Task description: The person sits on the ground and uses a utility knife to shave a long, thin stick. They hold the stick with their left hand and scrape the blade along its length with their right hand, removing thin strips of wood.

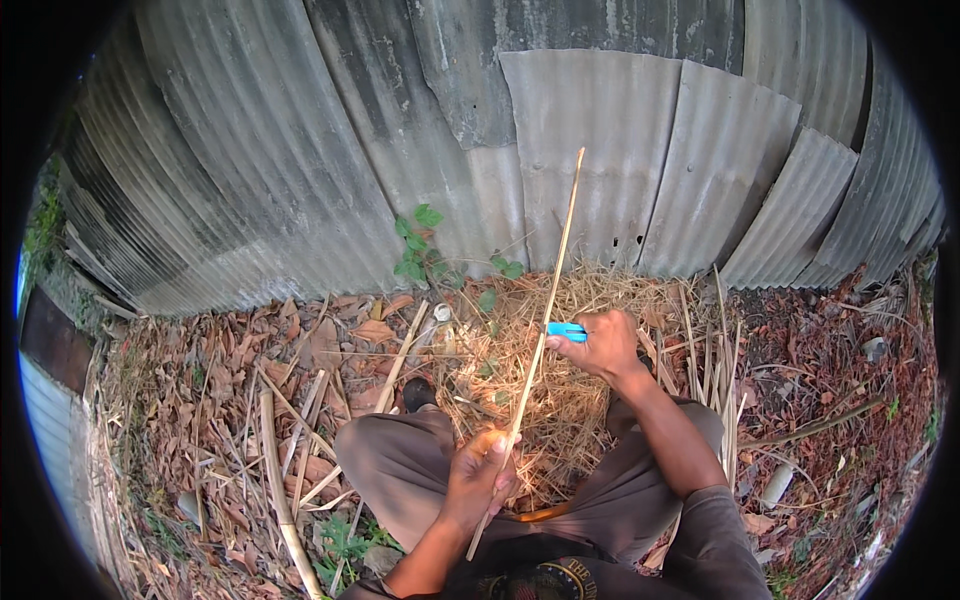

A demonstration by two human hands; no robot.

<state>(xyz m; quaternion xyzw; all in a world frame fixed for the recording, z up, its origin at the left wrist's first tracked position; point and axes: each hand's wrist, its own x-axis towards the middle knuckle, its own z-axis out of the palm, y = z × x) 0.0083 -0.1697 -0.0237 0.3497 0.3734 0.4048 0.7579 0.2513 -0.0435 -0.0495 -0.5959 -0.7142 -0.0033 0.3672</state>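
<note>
My left hand [483, 478] is closed round the lower part of a long, thin, pale strip [560, 255] that looks like split bamboo. The strip slants up and away, with its narrow tip in front of the metal wall and its near end below my hand. My right hand [606, 345] grips a blue-handled cutter [567, 332] around the strip's middle. The cutter's front end meets the strip there; the blade itself is too small to make out. A pile of pale shavings [545, 400] lies on the ground between my bent legs.
A corrugated metal wall [440, 130] stands across the far side. Split strips [722, 370] lie to my right, and a thicker pole [280, 480] to my left. Dry leaves [372, 330] cover the ground. A small green plant [415, 250] grows against the wall.
</note>
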